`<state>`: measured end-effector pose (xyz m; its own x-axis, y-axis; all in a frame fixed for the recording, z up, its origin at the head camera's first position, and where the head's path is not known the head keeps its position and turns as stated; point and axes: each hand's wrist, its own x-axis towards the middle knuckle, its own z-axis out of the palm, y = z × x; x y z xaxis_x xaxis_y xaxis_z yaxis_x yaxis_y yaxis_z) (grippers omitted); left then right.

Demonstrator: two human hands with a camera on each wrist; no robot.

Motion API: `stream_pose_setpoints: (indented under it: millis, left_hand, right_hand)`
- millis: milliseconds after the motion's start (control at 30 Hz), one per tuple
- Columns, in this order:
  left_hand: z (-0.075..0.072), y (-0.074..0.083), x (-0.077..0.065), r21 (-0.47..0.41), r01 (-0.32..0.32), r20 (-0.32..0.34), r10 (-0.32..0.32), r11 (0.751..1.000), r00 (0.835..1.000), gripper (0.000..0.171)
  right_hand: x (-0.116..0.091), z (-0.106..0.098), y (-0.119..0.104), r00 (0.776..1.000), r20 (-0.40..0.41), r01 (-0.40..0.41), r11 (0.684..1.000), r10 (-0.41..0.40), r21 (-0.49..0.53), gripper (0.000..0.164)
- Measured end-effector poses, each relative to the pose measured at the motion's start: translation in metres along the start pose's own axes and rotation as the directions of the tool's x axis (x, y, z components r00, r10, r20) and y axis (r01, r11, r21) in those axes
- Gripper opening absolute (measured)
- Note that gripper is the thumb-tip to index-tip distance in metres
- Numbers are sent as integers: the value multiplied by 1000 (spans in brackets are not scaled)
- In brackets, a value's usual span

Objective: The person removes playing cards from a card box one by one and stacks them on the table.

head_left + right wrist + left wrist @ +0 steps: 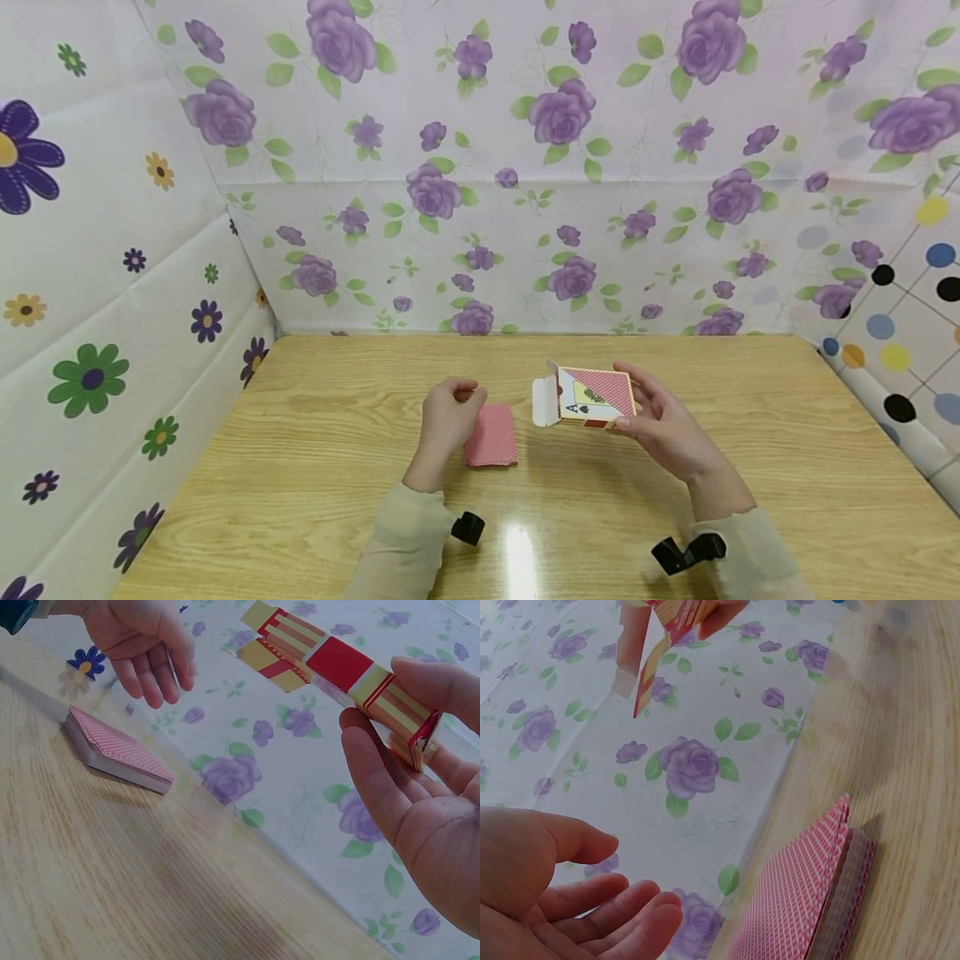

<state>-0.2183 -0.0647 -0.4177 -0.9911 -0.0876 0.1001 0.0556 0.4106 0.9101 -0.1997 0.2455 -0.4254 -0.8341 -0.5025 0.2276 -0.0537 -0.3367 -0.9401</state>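
My right hand (670,429) holds a playing card box (596,393) above the table, thumb on one edge and fingers on the other. An ace of spades is printed on the box's face, and its white end flap (545,402) hangs open toward the left. A deck of cards (492,436) with red patterned backs lies in a stack on the table. Just left of the deck hovers my left hand (448,423), its fingers loosely bent with nothing between them. In the right wrist view the box (341,667) shows its red and yellow side.
The wooden table (322,417) spreads around the deck. Behind it stands a cloth wall (510,250) with purple roses, and a flowered cloth (112,292) closes off the left side. A dotted cloth (900,358) borders the right. Small black devices (468,528) sit at both wrists.
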Motion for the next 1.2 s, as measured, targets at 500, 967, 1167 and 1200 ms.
stream_pose_setpoints:
  millis: [500, 967, 1167, 1200]
  left_hand:
    - [0, 12, -5, -236, 73, 109, -48, 969, 993, 27]
    - [4, 22, -10, -348, 70, 132, -25, 935, 991, 25]
    - [6, 27, -13, -386, 93, 153, -35, 918, 988, 24]
    - [6, 28, -13, -392, 98, 157, -38, 915, 987, 24]
  right_hand:
    - [0, 1, -1, 1000, 0, -1, 1000, 1, -9, 74]
    - [0, 2, -1, 1000, -7, -6, 1000, 5, -25, 74]
    - [0, 1, -1, 1000, 13, 7, 1000, -7, -6, 74]
    - [1, 1, -1, 1000, 14, 8, 1000, -8, -5, 74]
